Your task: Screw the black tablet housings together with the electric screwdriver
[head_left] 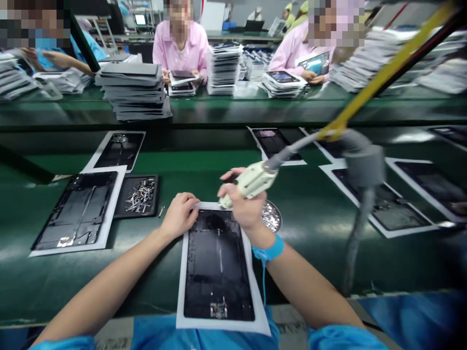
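Note:
A black tablet housing [218,262] lies on a white sheet [260,318] at the table's front edge, angled slightly towards me. My left hand [180,214] rests at its upper left corner, fingers curled against the edge. In my right hand [248,206] is a cream hand-held gun [255,181], joined to a grey hose. Its tip points down at the top edge of the housing. A blue wrist strap [270,249] circles my right wrist. Partly behind that hand stands a round dish [273,216] of small shiny pieces.
To the left are a black tray [155,197] of small metal parts and another housing [78,211]. More housings [383,204] lie at right. The hose and yellow strap [394,68] cross the upper right. Stacks of panels [131,90] and co-workers [180,46] are beyond.

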### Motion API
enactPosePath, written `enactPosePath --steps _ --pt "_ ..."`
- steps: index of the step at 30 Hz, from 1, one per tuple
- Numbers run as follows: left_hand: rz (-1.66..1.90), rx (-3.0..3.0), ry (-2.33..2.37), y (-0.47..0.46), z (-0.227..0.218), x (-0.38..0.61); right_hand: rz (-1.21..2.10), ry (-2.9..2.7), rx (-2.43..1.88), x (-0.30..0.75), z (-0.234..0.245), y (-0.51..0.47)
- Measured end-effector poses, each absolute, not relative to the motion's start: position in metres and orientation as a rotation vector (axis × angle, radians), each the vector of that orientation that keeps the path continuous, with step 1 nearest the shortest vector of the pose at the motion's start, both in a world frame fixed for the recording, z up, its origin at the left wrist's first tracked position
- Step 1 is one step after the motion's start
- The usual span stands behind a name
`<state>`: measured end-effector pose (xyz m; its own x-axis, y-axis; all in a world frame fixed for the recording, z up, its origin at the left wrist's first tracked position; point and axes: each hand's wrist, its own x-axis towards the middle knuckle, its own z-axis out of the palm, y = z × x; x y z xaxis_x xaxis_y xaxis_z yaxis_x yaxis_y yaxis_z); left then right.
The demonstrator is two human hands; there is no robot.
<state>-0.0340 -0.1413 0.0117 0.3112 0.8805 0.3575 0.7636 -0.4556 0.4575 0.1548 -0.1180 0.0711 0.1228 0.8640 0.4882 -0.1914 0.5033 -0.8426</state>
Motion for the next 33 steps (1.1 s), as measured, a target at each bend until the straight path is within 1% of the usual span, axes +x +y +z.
enactPosePath --steps 4,6,9,11,15,17,22,33 --pt "0.414 2.51 1.537 -0.12 0.026 -0.003 0.624 -1.157 -0.802 0.211 0.074 -0.114" --pt "0.196 2.491 1.437 -0.107 0.031 0.004 0.544 -1.145 -0.87 0.228 0.067 -0.111" --pt "0.058 2.454 1.283 -0.088 0.035 0.004 0.519 -1.126 -0.933 0.239 0.056 -0.107" --pt "0.085 2.464 1.365 -0.074 0.036 -0.001 0.552 -1.109 -0.948 0.239 0.05 -0.104" --pt "0.219 2.456 1.798 -0.048 0.033 -0.006 0.615 -1.081 -0.94 0.236 0.045 -0.1" --pt "0.275 2.433 1.894 -0.039 0.028 -0.007 0.617 -1.094 -0.923 0.235 0.044 -0.099" --pt "0.387 2.444 1.844 -0.034 0.016 -0.006 0.613 -1.124 -0.909 0.232 0.042 -0.098" --pt "0.378 2.431 1.841 -0.036 0.016 -0.004 0.59 -1.141 -0.967 0.231 0.038 -0.099"
